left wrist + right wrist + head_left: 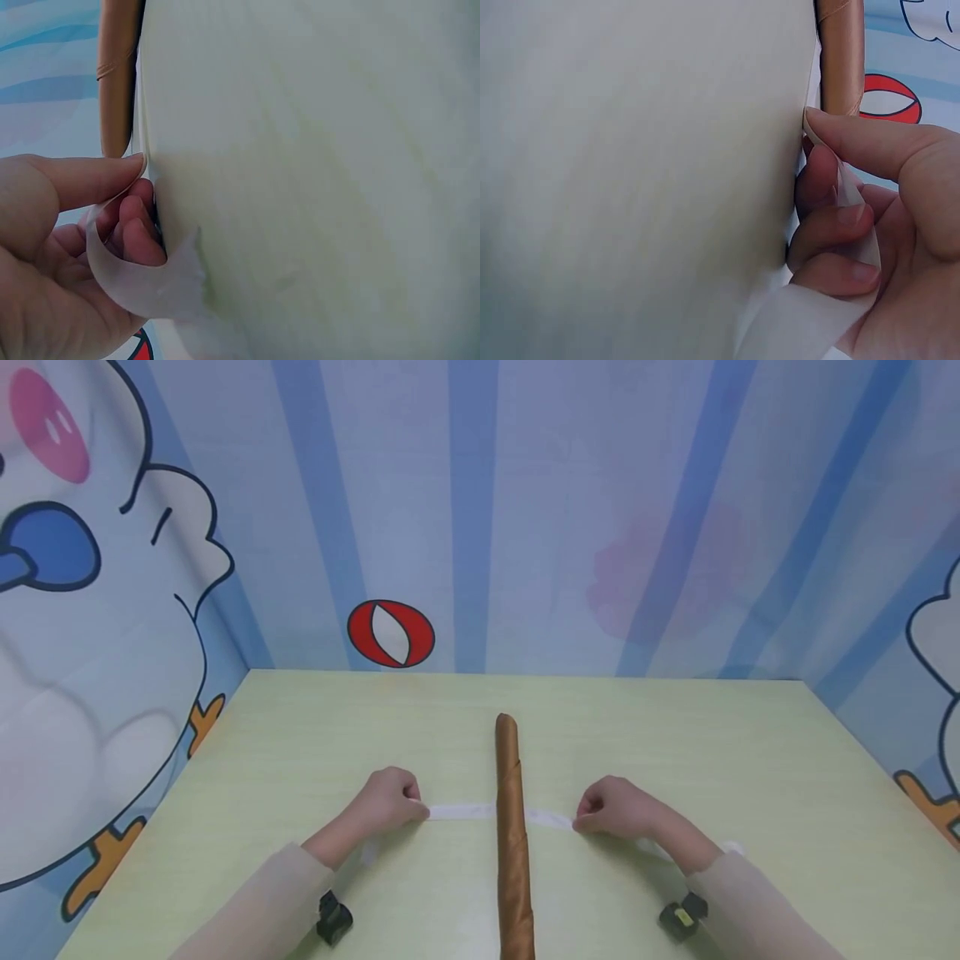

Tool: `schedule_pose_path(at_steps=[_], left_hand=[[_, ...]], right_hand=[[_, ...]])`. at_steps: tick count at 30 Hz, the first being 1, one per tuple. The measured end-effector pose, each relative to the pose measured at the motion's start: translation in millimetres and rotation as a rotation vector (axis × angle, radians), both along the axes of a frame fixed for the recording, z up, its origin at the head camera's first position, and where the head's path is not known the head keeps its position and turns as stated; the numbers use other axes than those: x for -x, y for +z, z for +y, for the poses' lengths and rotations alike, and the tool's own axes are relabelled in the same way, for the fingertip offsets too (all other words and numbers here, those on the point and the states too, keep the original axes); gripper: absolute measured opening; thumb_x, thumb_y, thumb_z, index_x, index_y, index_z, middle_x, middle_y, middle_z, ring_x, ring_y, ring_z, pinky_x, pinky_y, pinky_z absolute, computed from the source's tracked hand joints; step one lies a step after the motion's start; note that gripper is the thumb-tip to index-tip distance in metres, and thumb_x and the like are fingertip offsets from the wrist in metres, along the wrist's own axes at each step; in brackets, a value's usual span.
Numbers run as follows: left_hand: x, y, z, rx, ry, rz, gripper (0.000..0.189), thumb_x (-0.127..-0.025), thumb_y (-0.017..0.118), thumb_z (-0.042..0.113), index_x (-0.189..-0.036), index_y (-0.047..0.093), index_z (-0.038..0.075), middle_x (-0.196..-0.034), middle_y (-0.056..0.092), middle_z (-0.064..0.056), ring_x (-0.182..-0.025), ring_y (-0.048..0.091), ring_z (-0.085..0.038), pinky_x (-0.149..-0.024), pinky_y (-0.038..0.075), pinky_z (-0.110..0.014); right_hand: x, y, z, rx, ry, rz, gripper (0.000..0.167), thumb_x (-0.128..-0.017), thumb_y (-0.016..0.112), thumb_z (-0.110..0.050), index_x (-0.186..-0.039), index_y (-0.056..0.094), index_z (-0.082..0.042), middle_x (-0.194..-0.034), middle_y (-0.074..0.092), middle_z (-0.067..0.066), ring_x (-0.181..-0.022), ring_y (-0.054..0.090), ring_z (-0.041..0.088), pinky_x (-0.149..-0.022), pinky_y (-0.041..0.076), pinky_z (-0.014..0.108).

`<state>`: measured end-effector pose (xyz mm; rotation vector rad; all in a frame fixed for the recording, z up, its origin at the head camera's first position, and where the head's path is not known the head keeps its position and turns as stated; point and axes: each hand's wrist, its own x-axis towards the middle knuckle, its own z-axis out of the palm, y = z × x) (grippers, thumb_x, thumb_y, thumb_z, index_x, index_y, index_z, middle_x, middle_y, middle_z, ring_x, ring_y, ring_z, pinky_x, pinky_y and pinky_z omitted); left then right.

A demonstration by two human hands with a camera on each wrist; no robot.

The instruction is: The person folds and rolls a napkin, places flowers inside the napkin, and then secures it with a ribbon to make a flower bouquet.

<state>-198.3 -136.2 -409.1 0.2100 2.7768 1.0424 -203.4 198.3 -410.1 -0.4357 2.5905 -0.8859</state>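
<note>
A long brown roll of smooth, spirally wrapped cloth [512, 835] lies lengthwise down the middle of the table. Crossing it is a thin white ribbon [461, 812], which seems to run beneath the roll. To the left of the roll, my left hand [386, 802] pinches the ribbon between thumb and forefinger; in the left wrist view its loose end [142, 289] curls below the fingers. On the other side my right hand [618, 807] pinches the ribbon likewise, and the right wrist view shows the trailing ribbon [802, 322] passing over the curled fingers.
The pale wooden table [360, 718] meets a blue striped backdrop [540, 527] at its far edge. Printed cartoon figures cover the side walls. Small black devices, the left one [333, 920] and the right one [682, 917], sit by the wrists.
</note>
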Motion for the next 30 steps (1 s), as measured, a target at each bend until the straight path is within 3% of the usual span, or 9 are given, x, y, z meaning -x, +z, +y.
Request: schedule_pose_path(at_steps=[20, 26, 30], left_hand=[[-15.4, 1.3, -0.1, -0.018, -0.017, -0.05, 0.016, -0.075, 0.073, 0.005, -0.068, 0.059, 0.006, -0.067, 0.053, -0.002, -0.064, 0.046, -0.015, -0.058, 0.037, -0.026], [-13.4, 3.2, -4.8, -0.102, -0.017, -0.093, 0.012, -0.077, 0.073, 0.005, -0.075, 0.061, 0.005, -0.068, 0.055, -0.003, -0.062, 0.048, -0.014, -0.057, 0.04, -0.026], [-11.3, 12.2, -5.8, -0.162, 0.01, -0.137, 0.011, -0.082, 0.072, 0.006, -0.081, 0.062, 0.003, -0.067, 0.056, -0.004, -0.059, 0.05, -0.015, -0.055, 0.044, -0.026]], right_hand=[[-9.4, 3.1, 5, 0.01, 0.07, 0.005, 0.01, -0.085, 0.07, -0.014, -0.078, 0.066, -0.007, -0.069, 0.056, -0.002, -0.064, 0.047, 0.013, -0.061, 0.041, 0.029], [-10.0, 8.4, 10, 0.022, 0.105, 0.014, 0.007, -0.086, 0.068, -0.015, -0.084, 0.067, -0.008, -0.072, 0.059, -0.003, -0.065, 0.049, 0.012, -0.061, 0.042, 0.028], [-9.4, 16.1, 14, 0.056, 0.096, -0.001, 0.009, -0.087, 0.066, -0.014, -0.091, 0.067, -0.006, -0.073, 0.062, -0.001, -0.064, 0.049, 0.013, -0.059, 0.042, 0.028]])
